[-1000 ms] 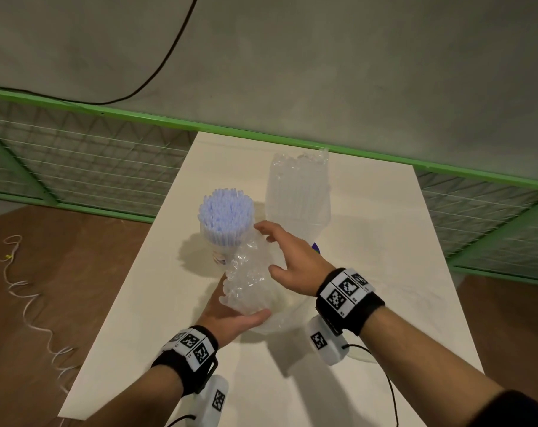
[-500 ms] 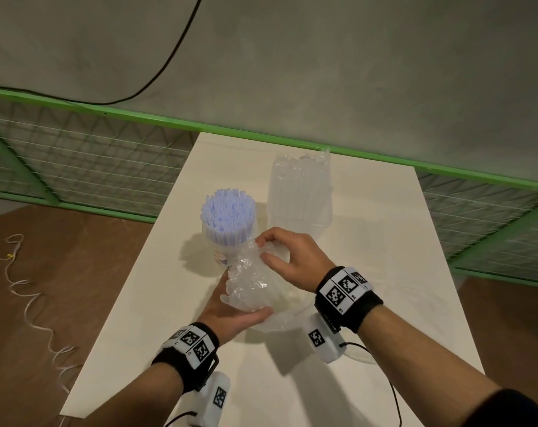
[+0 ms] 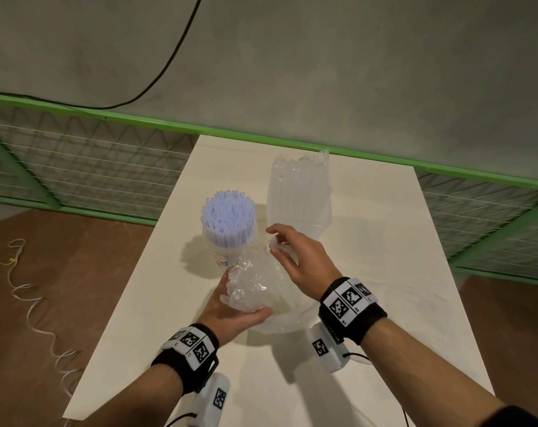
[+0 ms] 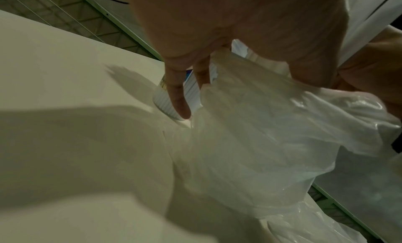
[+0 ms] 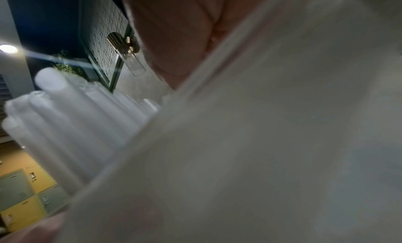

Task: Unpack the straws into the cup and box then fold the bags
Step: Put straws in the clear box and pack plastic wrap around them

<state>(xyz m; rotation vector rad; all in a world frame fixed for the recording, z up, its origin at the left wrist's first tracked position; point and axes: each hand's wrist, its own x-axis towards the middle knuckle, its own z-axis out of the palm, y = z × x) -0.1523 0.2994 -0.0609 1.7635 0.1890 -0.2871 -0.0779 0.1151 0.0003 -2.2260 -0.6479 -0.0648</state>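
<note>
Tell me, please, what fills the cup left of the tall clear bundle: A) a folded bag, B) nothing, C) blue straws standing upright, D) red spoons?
C: the cup holds blue straws standing upright, tips above its rim.

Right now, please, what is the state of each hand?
Left hand: holds the bundle of clear straws in its bag, fingers curled round it.
Right hand: pinches the edge of the plastic bag.

Green mesh fence (image 3: 77, 177), black cable (image 3: 169, 63), white cord (image 3: 30, 303).
</note>
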